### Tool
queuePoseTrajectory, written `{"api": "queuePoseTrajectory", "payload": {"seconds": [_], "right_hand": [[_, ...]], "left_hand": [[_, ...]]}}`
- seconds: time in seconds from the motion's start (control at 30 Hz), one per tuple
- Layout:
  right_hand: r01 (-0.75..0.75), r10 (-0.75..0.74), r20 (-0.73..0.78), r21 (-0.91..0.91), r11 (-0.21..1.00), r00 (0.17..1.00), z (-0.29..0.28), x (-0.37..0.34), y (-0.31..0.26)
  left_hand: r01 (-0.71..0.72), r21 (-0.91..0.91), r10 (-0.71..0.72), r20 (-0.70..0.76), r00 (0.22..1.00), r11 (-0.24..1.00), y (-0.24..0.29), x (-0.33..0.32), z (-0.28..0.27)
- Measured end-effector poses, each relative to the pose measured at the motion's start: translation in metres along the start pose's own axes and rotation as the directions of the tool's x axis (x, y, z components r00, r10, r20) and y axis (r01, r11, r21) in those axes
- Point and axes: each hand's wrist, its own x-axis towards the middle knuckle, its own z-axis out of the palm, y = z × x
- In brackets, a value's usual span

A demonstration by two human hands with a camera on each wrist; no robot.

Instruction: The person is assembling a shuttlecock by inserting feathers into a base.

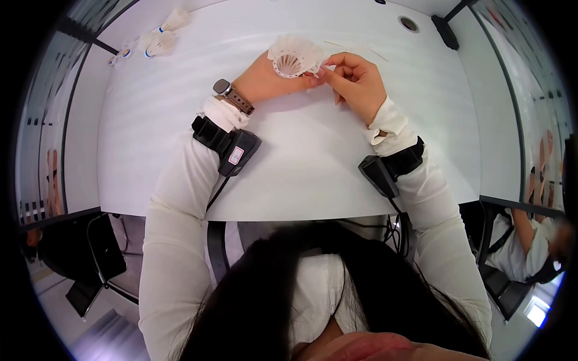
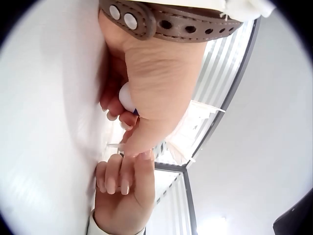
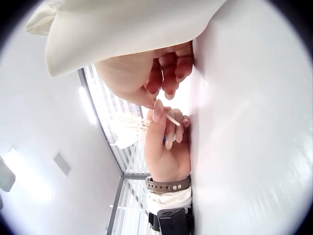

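Surface: one, white, beneath the shuttlecock [image 1: 295,47] and reaching past it on every side [image 1: 313,192].
Sleeves: two, white, on the person's side of the shuttlecock [image 1: 180,210], one running up to each wrist.
Left hand: one [image 1: 265,81], right at the shuttlecock, its fingers curled round the cork [image 2: 127,97] and grasping it.
Right hand: one [image 1: 359,84], just right of the shuttlecock; its fingers are bent, thumb and forefinger brought together at the left thumb's tip. Whether they grasp anything there I cannot tell.
Wrist cameras: two, black [image 1: 239,153], strapped over the sleeves, both nearer the person than the shuttlecock, one to its left and one to its right.
Shuttlecock: one in hand, above the surface, the wide end of its feather skirt turned toward the head camera; a bit of blue shows by its white cork.
Spare shuttlecocks: at least two [image 1: 159,44], well to the left of the shuttlecock; smaller pieces beside them are too unclear to count.
Watch: one, brown strap [image 1: 242,102], on the left wrist, left of the shuttlecock.
Hole: one, round [image 1: 408,24], well to the right of the shuttlecock and farther from the person.
Loose sticks: two, thin [image 1: 380,55], lying right of the shuttlecock.
White stick: one short length showing [image 3: 172,119], beside the left thumb and near the shuttlecock.
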Motion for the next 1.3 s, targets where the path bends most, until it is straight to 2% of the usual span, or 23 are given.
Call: {"api": "queuePoseTrajectory", "payload": {"seconds": [0.1, 0.2, 0.3, 0.4, 0.63, 0.8, 1.0, 1.2, 1.3], "right_hand": [[-0.008, 0.008, -0.007, 0.036, 0.999, 1.000, 0.001, 0.001, 0.001], [0.002, 0.000, -0.031, 0.081, 0.997, 1.000, -0.002, 0.002, 0.003], [-0.035, 0.039, -0.048, 0.090, 0.995, 0.998, -0.002, 0.001, -0.001], [-0.041, 0.050, -0.072, 0.126, 0.991, 0.996, -0.001, 0.000, -0.003], [-0.060, 0.086, -0.120, 0.204, 0.977, 0.989, -0.003, -0.002, -0.005], [-0.059, 0.081, -0.106, 0.191, 0.980, 0.991, -0.006, 0.000, -0.002], [-0.103, 0.118, -0.078, 0.174, 0.979, 0.990, -0.003, -0.002, -0.009], [-0.039, 0.039, -0.014, -0.009, 0.999, 0.999, -0.001, -0.001, -0.006], [-0.038, 0.038, -0.015, 0.016, 0.999, 0.999, 0.000, -0.001, -0.007]], "left_hand": [[-0.001, -0.031, 0.000, -0.016, 1.000, 1.000, -0.003, -0.001, 0.000], [-0.036, -0.168, 0.038, 0.011, 0.999, 0.985, -0.013, 0.003, -0.002], [-0.027, -0.026, 0.027, -0.026, 0.999, 0.999, -0.014, 0.003, -0.003], [-0.057, -0.029, 0.054, -0.070, 0.996, 0.998, -0.014, 0.003, 0.001], [0.020, -0.034, -0.022, -0.081, 0.996, 0.999, -0.015, 0.007, -0.001], [0.006, -0.144, -0.019, -0.093, 0.995, 0.990, -0.014, 0.007, -0.002], [0.013, -0.101, -0.021, -0.084, 0.996, 0.995, -0.017, 0.007, -0.003], [-0.011, -0.110, 0.002, -0.077, 0.997, 0.994, -0.022, 0.008, -0.005], [-0.019, -0.119, 0.010, -0.071, 0.997, 0.993, -0.022, 0.009, -0.004]]}}
